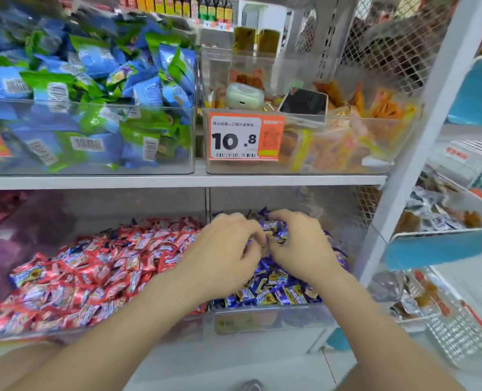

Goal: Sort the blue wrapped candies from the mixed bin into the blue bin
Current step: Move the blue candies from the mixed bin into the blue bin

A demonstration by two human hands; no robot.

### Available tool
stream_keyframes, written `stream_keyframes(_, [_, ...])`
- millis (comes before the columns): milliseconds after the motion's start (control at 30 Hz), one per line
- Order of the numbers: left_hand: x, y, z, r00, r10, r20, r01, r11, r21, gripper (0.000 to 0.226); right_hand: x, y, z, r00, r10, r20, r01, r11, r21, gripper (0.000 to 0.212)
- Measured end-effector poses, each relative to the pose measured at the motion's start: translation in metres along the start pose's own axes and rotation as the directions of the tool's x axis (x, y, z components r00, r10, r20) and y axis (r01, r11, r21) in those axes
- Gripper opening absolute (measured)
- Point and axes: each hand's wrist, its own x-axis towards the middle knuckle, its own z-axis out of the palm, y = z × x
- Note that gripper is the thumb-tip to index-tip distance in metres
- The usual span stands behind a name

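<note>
The left hand [228, 249] hangs palm down over the blue bin [276, 320], its fingers curled in so that the tips meet those of the right hand; through the motion blur it appears to pinch one or two blue wrapped candies [275, 227] from the same clump. On the upper shelf at the far left, a clear bin [177, 167] is heaped with blue and green packets [99, 66], several showing barcodes. Below it, the mixed bin [65, 338] is filled mostly with red wrapped candies [93, 272], with a few blue wrappers scattered among them near its left end. Further right on the upper shelf, a second clear bin [333, 165] carries an orange price card [245, 138] on its front and holds orange snack packs [380, 105], a pale earbud case [241, 95] and a phone [303, 101] lying on top. Beneath it the blue bin is piled with blue candies; those along its front wall lie mostly with their long axis across the bin, twisted ends pointing left and right, while the ones deeper in are jumbled at all angles. The right hand [299, 244] is cupped over the pile, fingers curled round the raised clump. At the far right, a side rack's blue-fronted tray [443, 246] holds dark packets.
</note>
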Motion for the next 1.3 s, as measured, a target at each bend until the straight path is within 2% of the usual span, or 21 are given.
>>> stream_keyframes(67, [-0.013, -0.007, -0.018, 0.996, -0.066, -0.060, 0.069, 0.996, 0.059, 0.011, -0.011, -0.031, -0.003, 0.994, -0.060, -0.087, 0.077, 0.976, 0.203, 0.034])
stream_keyframes(133, [-0.021, -0.021, -0.036, 0.977, -0.203, -0.065, 0.208, 0.973, 0.096, 0.011, -0.022, -0.067, -0.003, 0.986, -0.105, -0.127, 0.142, 0.932, 0.332, 0.024])
stream_keyframes(233, [-0.042, -0.052, -0.059, 0.887, -0.447, -0.118, 0.461, 0.868, 0.181, 0.019, -0.031, -0.117, 0.005, 0.971, -0.210, -0.110, 0.237, 0.891, 0.388, 0.019])
stream_keyframes(300, [-0.066, -0.078, -0.067, 0.754, -0.648, -0.109, 0.644, 0.695, 0.321, 0.034, -0.031, -0.145, 0.017, 0.938, -0.347, -0.009, 0.332, 0.888, 0.319, 0.019])
stream_keyframes(367, [-0.089, -0.103, -0.074, 0.564, -0.823, -0.069, 0.773, 0.497, 0.395, 0.053, -0.031, -0.172, 0.031, 0.877, -0.460, 0.139, 0.439, 0.884, 0.162, 0.022])
stream_keyframes(400, [-0.098, -0.116, -0.078, 0.491, -0.870, -0.033, 0.801, 0.436, 0.409, 0.063, -0.032, -0.184, 0.038, 0.847, -0.484, 0.219, 0.481, 0.874, 0.072, 0.030])
stream_keyframes(433, [-0.105, -0.129, -0.081, 0.451, -0.892, -0.007, 0.809, 0.406, 0.425, 0.070, -0.033, -0.195, 0.044, 0.825, -0.476, 0.304, 0.505, 0.863, -0.018, 0.044])
stream_keyframes(500, [-0.108, -0.152, -0.086, 0.429, -0.903, 0.024, 0.824, 0.403, 0.399, 0.072, -0.034, -0.212, 0.054, 0.803, -0.399, 0.443, 0.510, 0.845, -0.163, 0.073])
stream_keyframes(567, [-0.110, -0.162, -0.091, 0.405, -0.910, 0.091, 0.866, 0.414, 0.280, 0.071, -0.027, -0.223, 0.062, 0.797, -0.295, 0.528, 0.471, 0.850, -0.236, 0.091])
stream_keyframes(667, [-0.104, -0.170, -0.096, 0.436, -0.875, 0.211, 0.871, 0.469, 0.149, 0.047, -0.005, -0.228, 0.067, 0.772, -0.086, 0.630, 0.350, 0.885, -0.309, 0.124])
stream_keyframes(700, [-0.101, -0.176, -0.098, 0.425, -0.879, 0.217, 0.885, 0.454, 0.106, 0.048, 0.003, -0.229, 0.067, 0.752, -0.035, 0.658, 0.330, 0.885, -0.330, 0.134])
stream_keyframes(800, [-0.092, -0.200, -0.101, 0.465, -0.852, 0.240, 0.885, 0.453, -0.106, 0.049, 0.023, -0.228, 0.072, 0.684, 0.018, 0.729, 0.342, 0.875, -0.343, 0.145])
stream_keyframes(867, [-0.087, -0.211, -0.098, 0.467, -0.831, 0.302, 0.884, 0.430, -0.181, 0.054, 0.036, -0.225, 0.075, 0.647, -0.025, 0.762, 0.357, 0.893, -0.274, 0.148])
stream_keyframes(933, [-0.082, -0.213, -0.095, 0.449, -0.832, 0.326, 0.892, 0.394, -0.222, 0.062, 0.049, -0.222, 0.080, 0.626, -0.087, 0.775, 0.321, 0.934, -0.154, 0.146])
stream_keyframes(1067, [-0.069, -0.214, -0.085, 0.428, -0.819, 0.381, 0.891, 0.313, -0.328, 0.070, 0.065, -0.220, 0.100, 0.662, -0.143, 0.736, 0.223, 0.975, -0.012, 0.150])
stream_keyframes(1100, [-0.066, -0.219, -0.081, 0.428, -0.825, 0.368, 0.879, 0.285, -0.383, 0.069, 0.068, -0.220, 0.106, 0.668, -0.156, 0.727, 0.214, 0.977, 0.012, 0.145])
stream_keyframes(1200, [-0.061, -0.239, -0.066, 0.414, -0.843, 0.343, 0.830, 0.195, -0.523, 0.064, 0.077, -0.225, 0.118, 0.664, -0.169, 0.728, 0.106, 0.985, 0.132, 0.100])
stream_keyframes(1300, [-0.057, -0.246, -0.061, 0.427, -0.804, 0.413, 0.804, 0.128, -0.581, 0.062, 0.080, -0.227, 0.120, 0.652, -0.219, 0.725, 0.007, 0.959, 0.283, 0.073])
